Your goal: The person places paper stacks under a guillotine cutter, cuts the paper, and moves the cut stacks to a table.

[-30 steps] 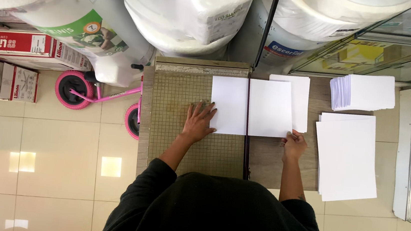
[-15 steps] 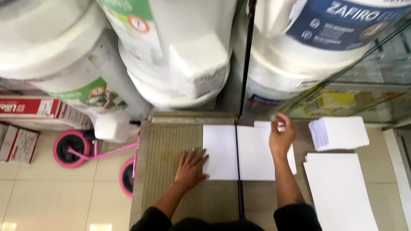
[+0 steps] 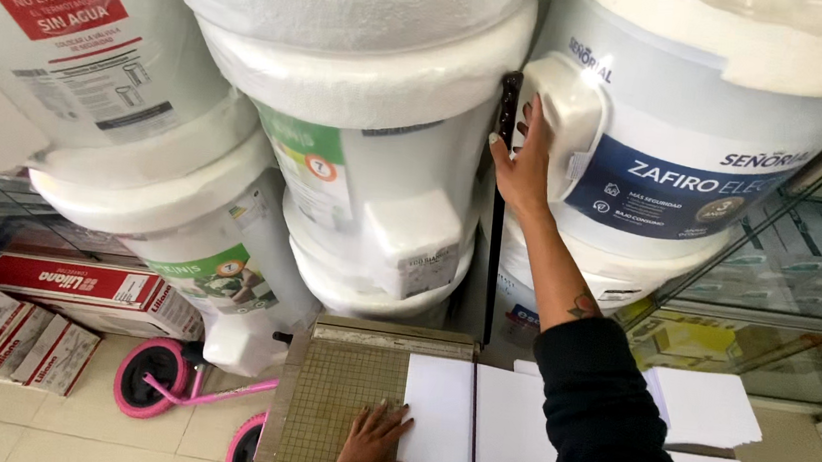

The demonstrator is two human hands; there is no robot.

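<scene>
A paper cutter with a gridded beige board (image 3: pixel 335 395) lies in front of me. A white sheet of paper (image 3: pixel 502 431) rests on the board, across the cutting edge. My left hand (image 3: pixel 372 446) lies flat on the board, fingers spread, with the fingertips on the sheet's left edge. The cutter's black blade arm (image 3: pixel 492 269) stands raised almost upright. My right hand (image 3: pixel 523 161), in a black sleeve, reaches up and grips the arm near its top handle.
Big white wrapped tanks (image 3: pixel 358 156) are stacked right behind the cutter. White paper stacks (image 3: pixel 706 405) lie to the right, beside a glass display case (image 3: pixel 779 267). On the floor at left are red and white boxes (image 3: pixel 74 284) and a pink child's bike (image 3: pixel 151 377).
My right hand left the paper, took the blade arm and lifted it upright. My view tilted up toward the tanks. My left hand stayed flat on the sheet.
</scene>
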